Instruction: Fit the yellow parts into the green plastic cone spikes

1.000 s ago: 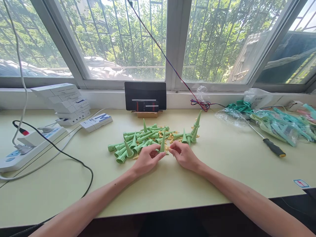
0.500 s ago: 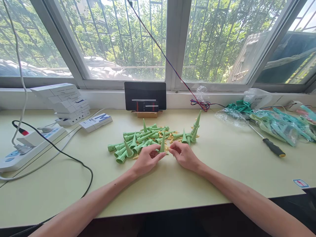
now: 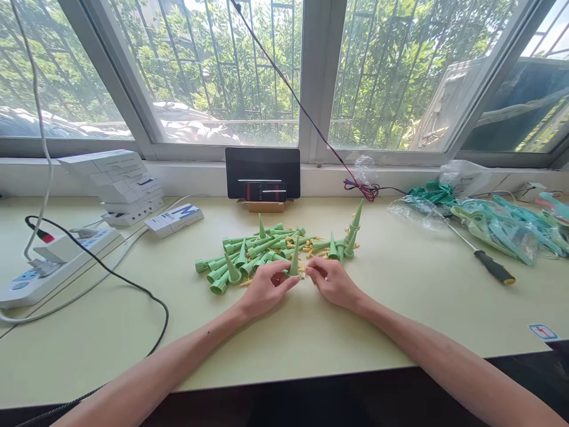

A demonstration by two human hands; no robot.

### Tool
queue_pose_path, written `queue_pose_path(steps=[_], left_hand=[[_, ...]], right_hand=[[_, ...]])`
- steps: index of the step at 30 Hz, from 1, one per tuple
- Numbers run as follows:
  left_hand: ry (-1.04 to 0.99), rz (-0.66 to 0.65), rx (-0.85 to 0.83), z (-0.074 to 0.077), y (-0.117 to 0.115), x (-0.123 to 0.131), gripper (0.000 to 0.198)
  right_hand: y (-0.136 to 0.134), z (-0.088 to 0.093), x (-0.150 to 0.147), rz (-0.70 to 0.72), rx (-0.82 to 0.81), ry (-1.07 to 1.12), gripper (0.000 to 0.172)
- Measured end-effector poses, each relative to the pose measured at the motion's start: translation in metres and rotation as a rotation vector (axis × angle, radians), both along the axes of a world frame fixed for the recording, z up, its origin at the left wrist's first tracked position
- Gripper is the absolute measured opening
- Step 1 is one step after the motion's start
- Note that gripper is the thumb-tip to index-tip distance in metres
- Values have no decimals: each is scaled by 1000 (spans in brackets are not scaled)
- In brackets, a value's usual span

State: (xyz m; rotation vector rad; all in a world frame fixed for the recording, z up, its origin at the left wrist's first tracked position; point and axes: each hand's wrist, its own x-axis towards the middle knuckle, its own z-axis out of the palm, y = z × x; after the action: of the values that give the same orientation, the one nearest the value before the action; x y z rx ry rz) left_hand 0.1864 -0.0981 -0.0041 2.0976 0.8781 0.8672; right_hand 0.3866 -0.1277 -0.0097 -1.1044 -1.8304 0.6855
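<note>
My left hand (image 3: 267,287) is closed round the base of a green plastic cone spike (image 3: 295,258), which stands point up between thumb and fingers. Just to its right, the thumb and fingers of my right hand (image 3: 329,281) are pinched together. Whatever they hold, if anything, is too small to make out. Behind both hands spreads a pile of green spikes (image 3: 258,248), some lying and some upright, with small yellow plastic pieces (image 3: 306,249) scattered among them. Several spikes stand in a group (image 3: 351,243) beyond my right hand, one stacked high with its tip up.
A tablet (image 3: 263,169) and a phone (image 3: 265,191) lean at the back. White boxes (image 3: 120,184), a power strip (image 3: 62,261) and cables lie to the left. At the right are a screwdriver (image 3: 494,267), plastic wrap (image 3: 422,207) and bagged green parts (image 3: 498,222).
The small yellow piece seen between my hands no longer shows there. Both hands keep nearly the same place, and the view has shifted slightly.
</note>
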Motion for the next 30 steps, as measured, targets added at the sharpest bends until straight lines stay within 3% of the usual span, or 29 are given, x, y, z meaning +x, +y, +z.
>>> queue_pose_path(steps=[17, 23, 30], left_hand=[[12, -11, 19, -2, 1, 0, 25], [-6, 21, -20, 0, -1, 1, 27], [-66, 25, -136, 7, -4, 2, 28]], right_hand=[[0, -4, -2, -17, -16, -14, 40], [1, -5, -4, -41, -29, 87, 23], [-1, -2, -3, -39, 34, -8, 18]])
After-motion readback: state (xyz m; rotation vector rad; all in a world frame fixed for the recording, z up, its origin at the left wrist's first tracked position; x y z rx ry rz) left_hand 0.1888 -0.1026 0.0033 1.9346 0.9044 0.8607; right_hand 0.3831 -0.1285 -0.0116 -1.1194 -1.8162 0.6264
